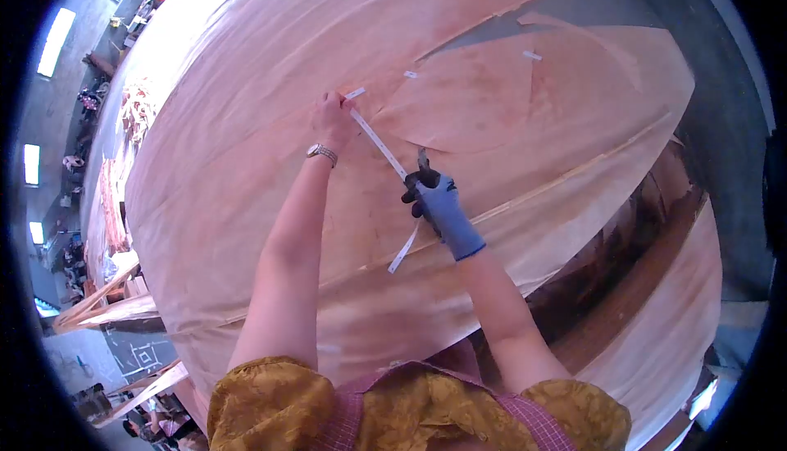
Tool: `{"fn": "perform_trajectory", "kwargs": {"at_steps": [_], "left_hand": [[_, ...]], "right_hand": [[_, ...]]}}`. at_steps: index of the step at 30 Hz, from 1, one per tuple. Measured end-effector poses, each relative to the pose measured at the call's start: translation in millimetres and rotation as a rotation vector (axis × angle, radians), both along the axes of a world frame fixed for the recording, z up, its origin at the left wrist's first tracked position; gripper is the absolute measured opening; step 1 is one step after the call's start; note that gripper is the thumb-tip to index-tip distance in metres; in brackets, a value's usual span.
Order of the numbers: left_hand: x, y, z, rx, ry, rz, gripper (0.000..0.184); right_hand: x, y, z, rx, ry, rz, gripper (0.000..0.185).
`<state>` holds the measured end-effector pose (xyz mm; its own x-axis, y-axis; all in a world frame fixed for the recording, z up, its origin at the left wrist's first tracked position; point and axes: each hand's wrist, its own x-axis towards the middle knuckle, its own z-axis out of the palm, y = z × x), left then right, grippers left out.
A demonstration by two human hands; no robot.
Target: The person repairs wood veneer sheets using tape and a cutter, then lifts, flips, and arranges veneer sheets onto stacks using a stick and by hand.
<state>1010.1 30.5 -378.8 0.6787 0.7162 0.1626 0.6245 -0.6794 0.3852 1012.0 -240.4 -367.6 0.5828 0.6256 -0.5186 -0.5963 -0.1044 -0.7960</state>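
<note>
A large thin wood veneer sheet point(270, 164) lies under both hands. My left hand point(332, 119), bare and with a watch point(321, 153) on its wrist, pinches the upper end of a white tape strip point(379, 142) at the veneer. The strip runs down to my right hand point(438, 201), which wears a blue and black glove. Its fingers are closed around the tape and a small dark tool point(423, 158) whose kind I cannot make out. The tape's loose tail point(402, 252) hangs below that hand. Near my left fingertips, a short tape piece point(355, 93) sticks to the veneer.
More tape pieces point(532, 56) sit on a veneer patch farther right. Beside it, a torn gap point(492, 31) shows a grey surface. Darker brown veneer point(631, 303) lies at the lower right. Wood strips point(102, 295) stick out at the left, with people and stacks beyond.
</note>
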Motion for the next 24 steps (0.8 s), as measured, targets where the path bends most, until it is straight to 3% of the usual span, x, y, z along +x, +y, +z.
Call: {"fn": "perform_trajectory", "kwargs": {"at_steps": [5, 9, 15, 18, 21, 23, 24], "left_hand": [[7.4, 18.4, -7.4, 0.145, -0.041, -0.146, 0.015], [12.2, 18.7, -8.6, 0.251, 0.005, -0.200, 0.015], [14.0, 25.2, 2.4, -0.005, 0.088, -0.195, 0.013], [12.7, 22.0, 8.2, -0.151, -0.225, -0.143, 0.012], [-17.4, 4.0, 15.2, -0.082, -0.306, -0.096, 0.017], [-45.9, -4.5, -22.0, 0.215, -0.340, -0.337, 0.027], [-57.0, -16.6, -14.3, 0.222, -0.260, -0.422, 0.032]], "right_hand": [[-5.1, 12.7, 13.8, 0.009, 0.113, 0.035, 0.019], [-10.6, 21.8, -8.1, -0.033, 0.120, 0.034, 0.019], [-3.7, 25.0, -0.7, -0.123, 0.114, 0.134, 0.019], [-2.8, 26.6, -1.4, -0.121, 0.125, 0.120, 0.020], [-2.7, 29.3, -2.9, -0.119, 0.140, 0.105, 0.020], [-6.9, 31.8, -11.4, -0.097, 0.151, 0.066, 0.019], [-6.1, 31.5, -8.9, -0.112, 0.140, 0.091, 0.019]]}}
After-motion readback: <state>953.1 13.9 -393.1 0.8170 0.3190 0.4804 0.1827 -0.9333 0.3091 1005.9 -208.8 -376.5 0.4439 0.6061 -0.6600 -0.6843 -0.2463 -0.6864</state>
